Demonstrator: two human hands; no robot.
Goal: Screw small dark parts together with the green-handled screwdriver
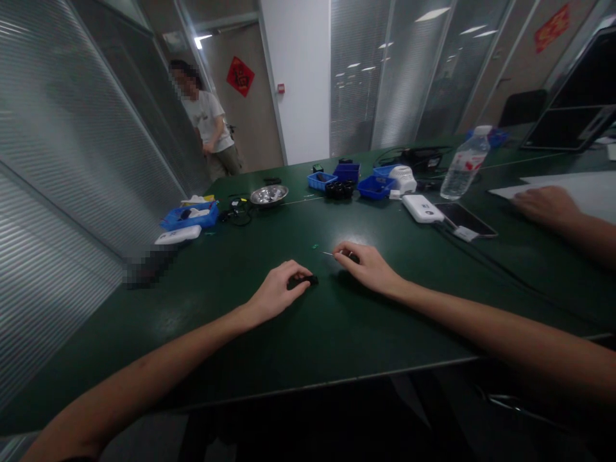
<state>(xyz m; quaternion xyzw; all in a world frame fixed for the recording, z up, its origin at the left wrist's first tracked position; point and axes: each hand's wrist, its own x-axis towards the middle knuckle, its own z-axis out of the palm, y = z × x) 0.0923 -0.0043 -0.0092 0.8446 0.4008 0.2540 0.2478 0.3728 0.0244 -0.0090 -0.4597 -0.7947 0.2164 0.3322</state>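
Near the middle of the green table, my left hand is closed on a small black part that pokes out past the fingertips. To its right, my right hand grips a thin tool with a dark handle; its metal shaft points left. The tool's tip and the black part are apart. A tiny green piece lies on the table just beyond the shaft.
Behind are a metal bowl, blue trays, a white power bank, a phone and a bottle. Another person's hand rests on paper at right. A person stands at back left.
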